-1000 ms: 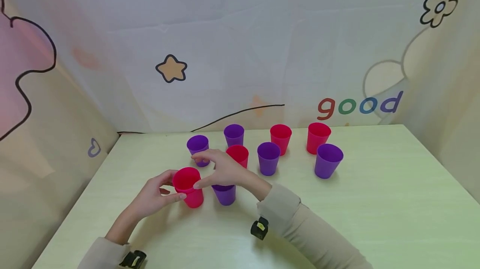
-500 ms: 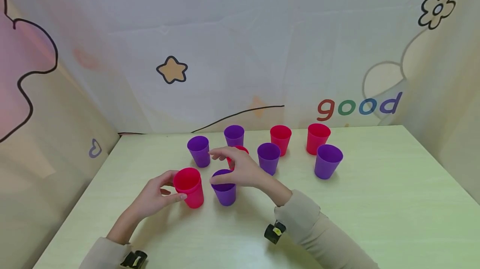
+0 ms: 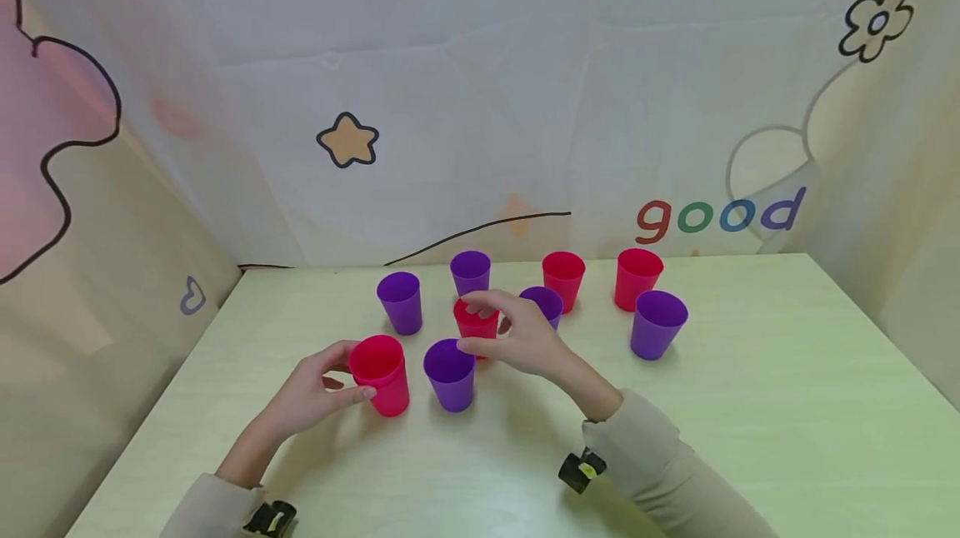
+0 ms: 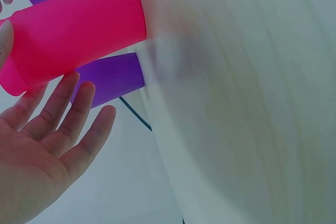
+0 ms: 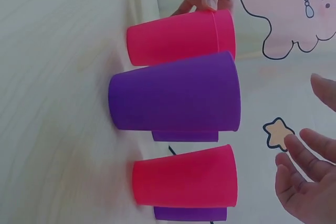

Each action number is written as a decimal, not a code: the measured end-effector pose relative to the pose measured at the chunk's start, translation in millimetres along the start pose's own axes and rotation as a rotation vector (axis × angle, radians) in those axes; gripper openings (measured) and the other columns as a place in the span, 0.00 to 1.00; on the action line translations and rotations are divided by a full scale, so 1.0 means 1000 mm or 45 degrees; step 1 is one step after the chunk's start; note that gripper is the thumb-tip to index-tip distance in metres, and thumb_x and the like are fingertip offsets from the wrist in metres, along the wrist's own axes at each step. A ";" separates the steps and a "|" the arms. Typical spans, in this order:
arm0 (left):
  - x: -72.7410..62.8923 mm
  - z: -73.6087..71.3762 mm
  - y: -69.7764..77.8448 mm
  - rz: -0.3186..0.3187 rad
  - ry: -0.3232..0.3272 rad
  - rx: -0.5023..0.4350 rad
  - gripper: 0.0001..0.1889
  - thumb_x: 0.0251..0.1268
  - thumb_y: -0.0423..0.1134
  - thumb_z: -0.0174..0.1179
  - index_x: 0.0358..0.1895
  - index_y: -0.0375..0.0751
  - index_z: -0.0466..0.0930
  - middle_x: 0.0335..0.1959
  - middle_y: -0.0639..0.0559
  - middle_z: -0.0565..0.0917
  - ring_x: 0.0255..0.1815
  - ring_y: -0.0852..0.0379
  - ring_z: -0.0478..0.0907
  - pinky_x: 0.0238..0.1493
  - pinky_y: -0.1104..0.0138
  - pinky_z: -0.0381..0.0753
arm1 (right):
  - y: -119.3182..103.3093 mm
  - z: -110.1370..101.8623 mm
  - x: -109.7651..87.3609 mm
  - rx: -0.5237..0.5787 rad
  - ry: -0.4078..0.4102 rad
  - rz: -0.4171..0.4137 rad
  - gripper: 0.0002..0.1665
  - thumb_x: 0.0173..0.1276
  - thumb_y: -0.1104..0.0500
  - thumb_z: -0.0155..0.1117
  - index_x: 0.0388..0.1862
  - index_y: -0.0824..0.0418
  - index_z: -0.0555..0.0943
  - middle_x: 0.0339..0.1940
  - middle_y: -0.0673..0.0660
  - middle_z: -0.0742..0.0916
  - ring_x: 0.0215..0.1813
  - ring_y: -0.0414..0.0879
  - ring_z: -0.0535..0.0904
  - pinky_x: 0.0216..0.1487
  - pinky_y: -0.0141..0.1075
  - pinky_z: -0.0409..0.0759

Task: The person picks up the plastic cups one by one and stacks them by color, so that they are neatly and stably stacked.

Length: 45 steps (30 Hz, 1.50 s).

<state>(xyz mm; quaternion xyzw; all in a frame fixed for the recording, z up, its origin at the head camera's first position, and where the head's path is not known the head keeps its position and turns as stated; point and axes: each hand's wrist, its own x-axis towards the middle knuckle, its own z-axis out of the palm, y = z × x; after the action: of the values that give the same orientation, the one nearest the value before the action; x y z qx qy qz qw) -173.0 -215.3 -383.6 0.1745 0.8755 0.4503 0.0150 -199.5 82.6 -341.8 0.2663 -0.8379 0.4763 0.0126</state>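
My left hand point(image 3: 306, 392) holds two nested red cups point(image 3: 392, 384) upright on the table, thumb on the near side and fingers behind. In the left wrist view its fingertips point(image 4: 71, 80) lie along the side of the red pair, and the inner cup's rim stands a little above the outer one's. My right hand point(image 3: 525, 338) hovers with spread, slightly bent fingers and nothing in them. Its thumb is close to the rim of a purple cup point(image 3: 453, 388), and its fingers overlap a red cup point(image 3: 467, 323) behind that one. The hand also partly hides another purple cup point(image 3: 546, 301).
Farther back stand two purple cups point(image 3: 401, 305) point(image 3: 471, 271) and two red cups point(image 3: 564, 280) point(image 3: 637, 280). A purple cup point(image 3: 656, 330) stands to the right. The pale wooden table point(image 3: 787, 421) ends at a printed cloth backdrop point(image 3: 480, 105).
My right hand has moved off the red cups to the right, over the purple cup, with nothing in it. My left hand stays at the nested red cups.
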 end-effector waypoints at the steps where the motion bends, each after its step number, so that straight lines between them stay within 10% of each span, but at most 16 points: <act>1: 0.000 0.000 0.000 0.002 0.000 0.000 0.27 0.49 0.38 0.69 0.54 0.37 0.71 0.43 0.47 0.80 0.43 0.50 0.75 0.37 0.59 0.76 | 0.001 -0.001 -0.001 -0.009 0.018 0.015 0.32 0.53 0.54 0.70 0.57 0.61 0.74 0.46 0.56 0.80 0.48 0.50 0.73 0.40 0.39 0.74; 13: 0.000 0.001 0.001 -0.016 0.013 0.007 0.27 0.49 0.39 0.68 0.55 0.38 0.72 0.44 0.48 0.79 0.43 0.50 0.75 0.37 0.61 0.75 | 0.017 -0.008 -0.001 -0.216 0.220 0.040 0.34 0.48 0.54 0.74 0.54 0.62 0.76 0.51 0.57 0.80 0.54 0.51 0.68 0.50 0.49 0.71; 45: 0.000 0.002 -0.005 0.015 0.028 0.006 0.27 0.48 0.37 0.69 0.54 0.38 0.72 0.43 0.48 0.80 0.43 0.50 0.75 0.37 0.59 0.75 | 0.038 0.009 0.035 -0.682 0.117 0.238 0.42 0.40 0.39 0.74 0.55 0.57 0.77 0.51 0.54 0.81 0.57 0.52 0.62 0.54 0.52 0.56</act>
<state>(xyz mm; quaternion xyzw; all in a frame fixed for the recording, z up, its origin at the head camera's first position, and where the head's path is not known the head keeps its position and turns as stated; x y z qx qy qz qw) -174.4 -216.4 -389.3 0.1748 0.8756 0.4503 0.0022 -244.9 75.8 -367.2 0.1534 -0.9533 0.2488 0.0766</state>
